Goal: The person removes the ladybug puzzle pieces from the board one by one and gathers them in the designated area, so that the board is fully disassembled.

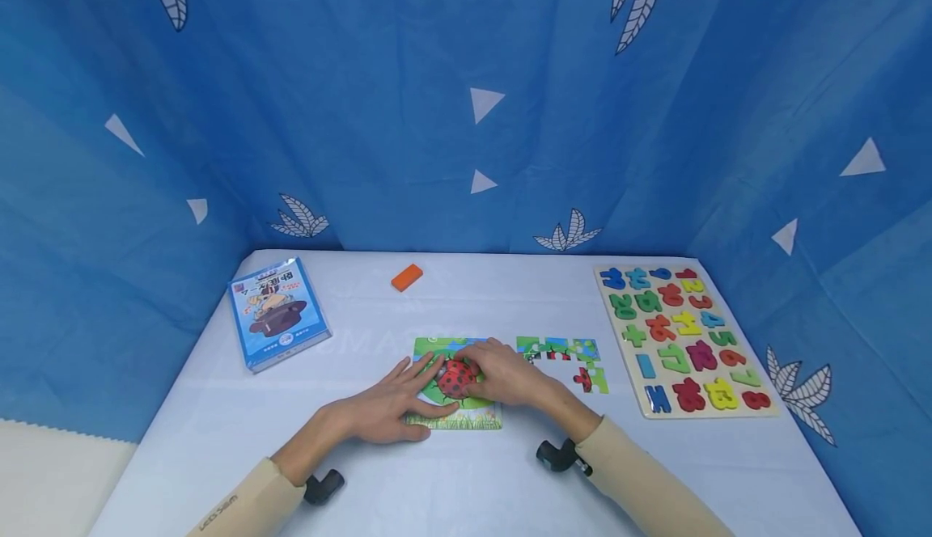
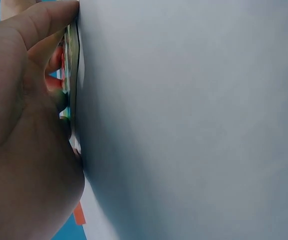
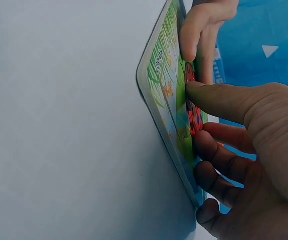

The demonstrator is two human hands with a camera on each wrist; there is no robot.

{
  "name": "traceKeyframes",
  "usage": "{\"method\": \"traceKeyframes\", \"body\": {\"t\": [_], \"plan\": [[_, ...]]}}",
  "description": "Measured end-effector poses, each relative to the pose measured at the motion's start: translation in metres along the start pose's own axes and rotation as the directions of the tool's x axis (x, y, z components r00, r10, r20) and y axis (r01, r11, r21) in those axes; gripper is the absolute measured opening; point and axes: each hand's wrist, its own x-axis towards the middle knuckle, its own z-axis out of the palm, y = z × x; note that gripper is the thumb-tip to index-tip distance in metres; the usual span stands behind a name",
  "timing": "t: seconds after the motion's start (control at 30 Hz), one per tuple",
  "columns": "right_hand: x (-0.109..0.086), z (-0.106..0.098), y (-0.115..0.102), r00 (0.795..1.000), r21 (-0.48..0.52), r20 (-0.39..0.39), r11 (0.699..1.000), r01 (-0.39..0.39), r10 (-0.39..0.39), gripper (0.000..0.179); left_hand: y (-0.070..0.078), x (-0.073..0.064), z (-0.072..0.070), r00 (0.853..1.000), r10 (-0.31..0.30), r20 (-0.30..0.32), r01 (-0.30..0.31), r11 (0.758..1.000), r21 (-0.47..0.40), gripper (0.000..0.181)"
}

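A jigsaw board with a red ladybug picture lies in front of both hands. My left hand rests against its left side, fingers spread, fingertips on the picture and the thumb near the lower part. From the right, my right hand pinches at the ladybug with thumb and bent fingers. In the right wrist view the thumb presses the ladybug piece, and the other fingers curl along the far side of the board. Part of the picture is hidden beneath the hands.
Green and blue jigsaw pieces lie right of the board, with a red-and-green piece among them. Farther right is a number board of colourful shapes. A blue box stands back left; an orange block lies behind.
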Motion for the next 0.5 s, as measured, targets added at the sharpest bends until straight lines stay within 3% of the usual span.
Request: {"method": "traceKeyframes", "body": {"t": [0.5], "plan": [[0.0010,0.0001,0.0006,1.000,0.006,-0.005,1.000,0.005,-0.005,0.053,0.0035,-0.0003,-0.0028,1.000,-0.009,0.004,0.009,1.000,0.002,0.052]]}}
